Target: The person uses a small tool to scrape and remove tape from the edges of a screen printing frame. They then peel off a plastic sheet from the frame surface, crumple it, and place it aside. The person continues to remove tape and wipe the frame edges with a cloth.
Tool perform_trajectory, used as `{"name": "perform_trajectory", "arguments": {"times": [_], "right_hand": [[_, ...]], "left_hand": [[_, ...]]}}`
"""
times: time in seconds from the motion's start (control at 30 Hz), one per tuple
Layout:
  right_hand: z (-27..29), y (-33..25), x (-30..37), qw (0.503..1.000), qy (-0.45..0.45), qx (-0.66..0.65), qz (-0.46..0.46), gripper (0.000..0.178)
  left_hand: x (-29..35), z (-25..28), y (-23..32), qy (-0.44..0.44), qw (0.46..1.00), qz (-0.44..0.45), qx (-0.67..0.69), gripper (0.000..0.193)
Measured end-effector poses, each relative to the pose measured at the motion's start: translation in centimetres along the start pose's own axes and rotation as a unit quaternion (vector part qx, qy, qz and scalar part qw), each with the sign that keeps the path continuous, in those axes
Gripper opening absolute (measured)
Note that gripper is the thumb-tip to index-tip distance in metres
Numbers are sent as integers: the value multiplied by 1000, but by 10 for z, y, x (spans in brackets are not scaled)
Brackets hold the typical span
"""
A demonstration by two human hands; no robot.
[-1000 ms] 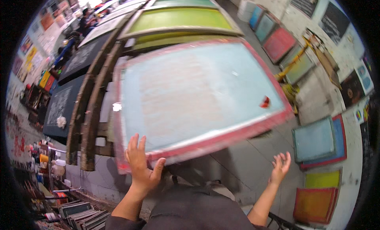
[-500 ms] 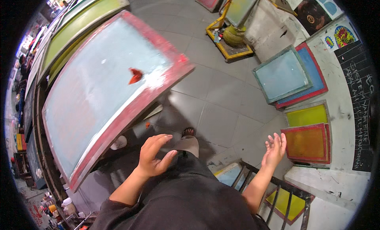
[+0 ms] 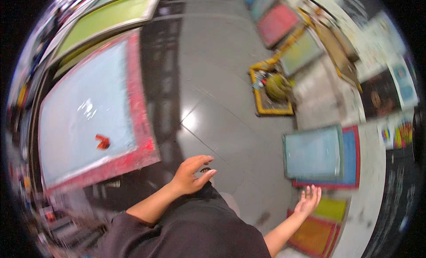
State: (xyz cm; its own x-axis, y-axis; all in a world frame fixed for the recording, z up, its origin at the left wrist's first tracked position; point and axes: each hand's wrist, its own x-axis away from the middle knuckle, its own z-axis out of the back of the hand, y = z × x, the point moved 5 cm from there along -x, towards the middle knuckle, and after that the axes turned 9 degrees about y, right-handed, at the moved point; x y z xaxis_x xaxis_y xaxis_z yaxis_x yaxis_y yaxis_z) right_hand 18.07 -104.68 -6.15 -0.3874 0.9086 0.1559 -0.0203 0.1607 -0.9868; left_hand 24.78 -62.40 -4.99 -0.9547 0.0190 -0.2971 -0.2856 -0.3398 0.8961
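My left hand (image 3: 193,174) hangs in the air in front of my body, thumb and fingers apart, with nothing in it. To its left lies a framed mesh screen (image 3: 84,100) with a pale blue middle and a worn red border. A small crumpled orange-red scrap (image 3: 102,141) rests on that screen. Off to the right, my right hand (image 3: 308,200) is held out with its fingers spread and holds nothing. In the view it is nearest to a blue screen with a red border (image 3: 350,156) and an orange-brown screen (image 3: 309,235), both leaning at the wall.
A grey-framed light blue screen (image 3: 313,151) leans over the blue one. Farther off, a yellow metal stand (image 3: 275,111) holds a round green gas cylinder (image 3: 278,87). Beyond it leans a red screen (image 3: 278,25). Grey floor tiles (image 3: 208,102) run ahead between the two sides.
The view has turned and moved forward; the red-bordered screen now sits farther left, and the wall screens sit lower. Both hands stay raised, open and holding nothing.
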Motion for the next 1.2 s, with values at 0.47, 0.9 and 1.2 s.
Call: {"name": "perform_trajectory", "arguments": {"times": [0.47,0.9,1.2], "right_hand": [[-348,29,-22,818,-563,113,-31,53],[-346,286,36,538,-623,563,64,52],[-277,237,248,621,-707,315,127,52]], "left_hand": [[135,-37,36,507,806,267,-146,32],[352,-186,81,752,512,404,-99,31],[486,-196,105,825,400,388,-90,29]]}}
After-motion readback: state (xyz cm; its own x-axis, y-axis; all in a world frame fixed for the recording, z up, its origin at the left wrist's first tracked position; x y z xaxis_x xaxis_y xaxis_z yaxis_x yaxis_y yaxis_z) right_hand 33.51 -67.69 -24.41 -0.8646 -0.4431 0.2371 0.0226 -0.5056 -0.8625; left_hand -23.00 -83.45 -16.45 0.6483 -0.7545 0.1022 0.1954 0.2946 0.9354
